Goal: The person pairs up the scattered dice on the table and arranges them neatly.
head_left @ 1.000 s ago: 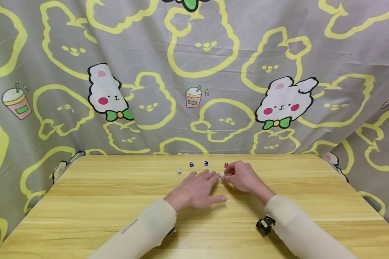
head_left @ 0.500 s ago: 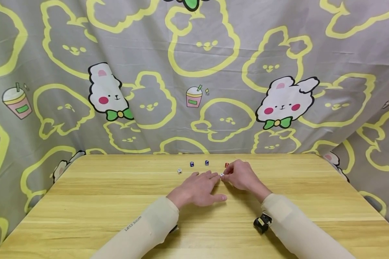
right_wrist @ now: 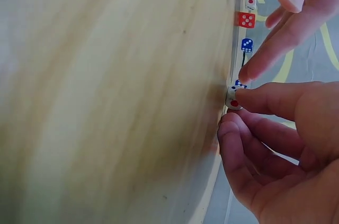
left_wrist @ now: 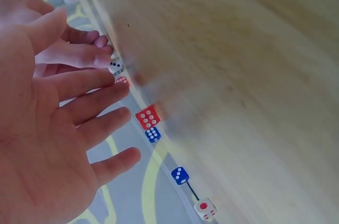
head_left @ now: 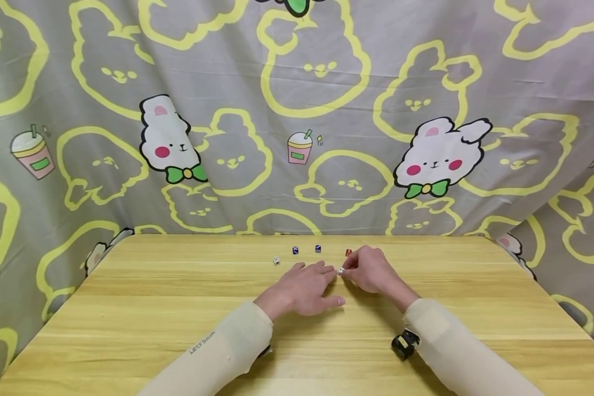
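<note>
My right hand (head_left: pixel 372 269) pinches a white die (head_left: pixel 341 271) between thumb and fingers at the table surface. Just left of it, my left hand (head_left: pixel 301 289) is spread palm down with straight fingers, its fingertips close to that die. A red die (left_wrist: pixel 148 117) shows beyond the left fingertips in the left wrist view; in the head view the left hand hides it. Behind the hands stand two blue dice, one left (head_left: pixel 295 250) and one right (head_left: pixel 318 248). Another red die (head_left: pixel 348 252) sits behind the right fingers. A second white die (head_left: pixel 276 260) lies at the left.
The wooden table (head_left: pixel 153 308) spreads around both hands. A grey patterned curtain (head_left: pixel 257 181) hangs behind its far edge and down both sides. A small black device (head_left: pixel 404 345) is strapped at the right wrist.
The white die at my right fingertips has shifted very slightly toward me. My left hand has hardly moved, and the dice behind stay in place. The head view has shifted slightly.
</note>
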Demonstrator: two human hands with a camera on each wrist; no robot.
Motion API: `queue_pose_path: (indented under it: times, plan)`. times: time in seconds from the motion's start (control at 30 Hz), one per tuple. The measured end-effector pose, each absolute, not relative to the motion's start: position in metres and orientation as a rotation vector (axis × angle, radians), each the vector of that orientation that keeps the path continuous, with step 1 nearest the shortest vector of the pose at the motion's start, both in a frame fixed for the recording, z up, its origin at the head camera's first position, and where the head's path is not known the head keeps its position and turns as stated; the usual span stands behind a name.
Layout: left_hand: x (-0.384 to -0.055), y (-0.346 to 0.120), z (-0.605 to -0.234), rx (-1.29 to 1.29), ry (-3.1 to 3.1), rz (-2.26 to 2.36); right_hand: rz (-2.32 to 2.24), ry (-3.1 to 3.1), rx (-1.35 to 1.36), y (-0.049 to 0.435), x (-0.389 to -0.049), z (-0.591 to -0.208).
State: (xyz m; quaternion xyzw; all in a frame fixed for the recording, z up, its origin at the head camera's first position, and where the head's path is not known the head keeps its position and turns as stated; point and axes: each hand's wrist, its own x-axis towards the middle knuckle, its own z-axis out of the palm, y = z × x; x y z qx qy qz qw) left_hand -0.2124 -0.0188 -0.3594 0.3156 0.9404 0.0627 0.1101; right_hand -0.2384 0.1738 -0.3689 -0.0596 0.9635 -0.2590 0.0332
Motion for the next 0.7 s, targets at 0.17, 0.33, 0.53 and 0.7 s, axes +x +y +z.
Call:
queue_pose_path:
  times: [0.17,0.33,0.53,0.7]
  plan:
    - [-0.209,-0.022,-0.357,0.940,2.785,0.146,-0.782,2.955,-0.209,0.172,-0.233,-0.365]
    - [-0.204,-0.026,-0.356,0.956,2.804,0.106,-0.795,2.945,-0.230,0.171,-0.229,-0.364]
    - [-0.198,-0.029,-0.358,0.965,2.808,0.080,-0.804,2.934,-0.242,0.171,-0.224,-0.364]
    - [-0.193,-0.034,-0.359,0.987,2.812,0.063,-0.838,2.916,-0.241,0.170,-0.218,-0.366]
